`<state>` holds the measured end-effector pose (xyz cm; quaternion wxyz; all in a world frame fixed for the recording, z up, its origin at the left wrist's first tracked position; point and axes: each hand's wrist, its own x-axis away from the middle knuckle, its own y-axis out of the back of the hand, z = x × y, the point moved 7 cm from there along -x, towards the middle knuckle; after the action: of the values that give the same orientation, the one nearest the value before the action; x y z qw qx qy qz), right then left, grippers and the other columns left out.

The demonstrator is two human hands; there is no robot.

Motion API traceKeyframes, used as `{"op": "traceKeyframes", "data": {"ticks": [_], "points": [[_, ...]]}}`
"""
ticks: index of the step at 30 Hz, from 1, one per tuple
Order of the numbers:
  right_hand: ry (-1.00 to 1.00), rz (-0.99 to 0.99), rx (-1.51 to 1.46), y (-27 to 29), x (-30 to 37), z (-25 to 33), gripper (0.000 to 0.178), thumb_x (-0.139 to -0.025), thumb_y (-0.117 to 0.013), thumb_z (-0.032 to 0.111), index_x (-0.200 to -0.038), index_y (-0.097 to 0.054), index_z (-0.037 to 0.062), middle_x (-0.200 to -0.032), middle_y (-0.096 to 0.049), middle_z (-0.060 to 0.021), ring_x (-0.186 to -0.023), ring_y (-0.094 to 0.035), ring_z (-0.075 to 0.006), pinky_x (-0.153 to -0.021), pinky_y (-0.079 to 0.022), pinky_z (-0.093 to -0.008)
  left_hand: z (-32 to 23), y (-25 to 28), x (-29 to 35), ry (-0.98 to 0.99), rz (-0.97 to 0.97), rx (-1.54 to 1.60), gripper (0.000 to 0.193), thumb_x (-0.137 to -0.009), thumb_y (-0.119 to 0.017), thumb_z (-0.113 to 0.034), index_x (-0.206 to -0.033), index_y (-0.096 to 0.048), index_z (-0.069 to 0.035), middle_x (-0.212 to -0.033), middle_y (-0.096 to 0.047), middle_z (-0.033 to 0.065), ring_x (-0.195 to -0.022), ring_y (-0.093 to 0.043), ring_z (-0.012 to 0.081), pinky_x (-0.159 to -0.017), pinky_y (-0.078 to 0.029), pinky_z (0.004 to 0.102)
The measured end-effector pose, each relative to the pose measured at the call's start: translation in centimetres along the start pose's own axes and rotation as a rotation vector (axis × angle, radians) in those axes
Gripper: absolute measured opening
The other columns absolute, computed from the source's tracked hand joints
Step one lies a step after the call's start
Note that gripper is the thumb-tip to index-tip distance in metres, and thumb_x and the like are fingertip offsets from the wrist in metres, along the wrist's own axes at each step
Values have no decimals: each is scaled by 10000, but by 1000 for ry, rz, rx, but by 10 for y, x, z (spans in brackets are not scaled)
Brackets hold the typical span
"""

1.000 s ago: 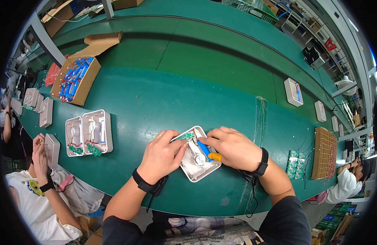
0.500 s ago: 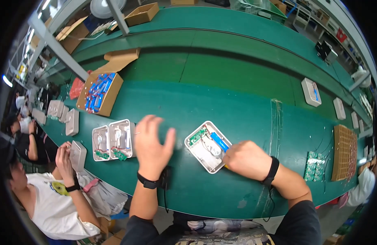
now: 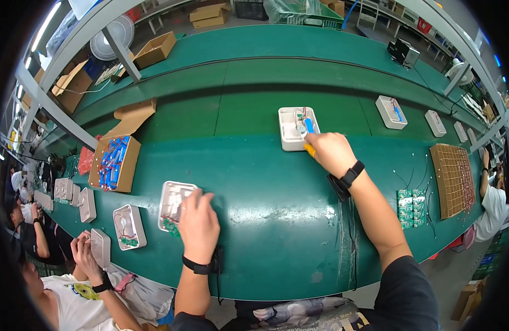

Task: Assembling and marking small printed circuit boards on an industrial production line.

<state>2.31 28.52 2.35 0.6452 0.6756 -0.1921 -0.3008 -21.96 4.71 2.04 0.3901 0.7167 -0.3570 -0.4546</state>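
Observation:
My left hand (image 3: pixel 199 226) is at the right side of a white plastic case (image 3: pixel 165 201), its slightly blurred fingers closed over that edge. A green circuit board (image 3: pixel 170 225) with wires hangs at this case's near end. Farther off, my right hand (image 3: pixel 334 154) is closed around a yellow-orange handle (image 3: pixel 309 149), whose other end is hidden. This hand also meets the near right corner of another open white case (image 3: pixel 290 144), which contains a blue cylindrical battery (image 3: pixel 309 126), wires and a round part.
Left of my left hand stands another white case (image 3: pixel 136 223); beyond it, a carton of blue batteries (image 3: pixel 134 165). Green circuit boards (image 3: pixel 411 208) and a brown divided tray (image 3: pixel 444 182) lie at right. More white cases (image 3: pixel 395 122) line the far right. A co-worker (image 3: pixel 61 298) sits at left.
The battery-holding case has moved away from me to the far green strip with my right hand. My left hand has reached the other case, which now stands apart from its neighbour. The view has shifted.

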Motion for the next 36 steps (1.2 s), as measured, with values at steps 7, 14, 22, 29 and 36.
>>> {"op": "traceKeyframes", "data": {"ticks": [7,14,22,29,36], "points": [[-142,-258,-170,-10,2,-31,342,-943,-720,116,-1273,-712,28,-1234,-729,-227,-1138,-696,-387,-1000,-552,-479,-67,-14,17,-457,136,263,286,-807,-683,48,-1059,-737,-76,-1220,-697,132,-1123,-699,337,-924,-587,428],[338,33,-628,14,14,85,331,-937,-771,217,-1232,-734,72,-1314,-687,-151,-1195,-656,-344,-1032,-533,-438,-80,4,19,-638,57,528,317,-796,-716,62,-1078,-755,-78,-1134,-724,96,-1031,-722,299,-894,-592,391],[494,7,-474,26,57,147,298,-897,-791,280,-1104,-758,69,-1424,-581,-146,-1371,-520,-372,-1097,-463,-521,-16,-16,3,21,14,386,243,-860,-818,-64,-1075,-708,-45,-834,-701,87,-698,-689,201,-647,-562,337],[458,-63,-155,-3,68,170,312,-895,-789,308,-1029,-732,33,-1501,-508,-231,-1473,-400,-457,-1153,-378,-635,-26,-22,12,117,125,501,214,-866,-826,-97,-1010,-673,-56,-721,-663,54,-589,-646,186,-559,-526,345],[418,15,-537,4,59,153,263,-937,-765,270,-1022,-704,29,-1537,-494,-219,-1490,-373,-470,-1172,-375,-619,-21,-18,7,51,17,587,228,-867,-817,-41,-1051,-682,-46,-758,-690,65,-642,-638,180,-602,-529,317]]}}
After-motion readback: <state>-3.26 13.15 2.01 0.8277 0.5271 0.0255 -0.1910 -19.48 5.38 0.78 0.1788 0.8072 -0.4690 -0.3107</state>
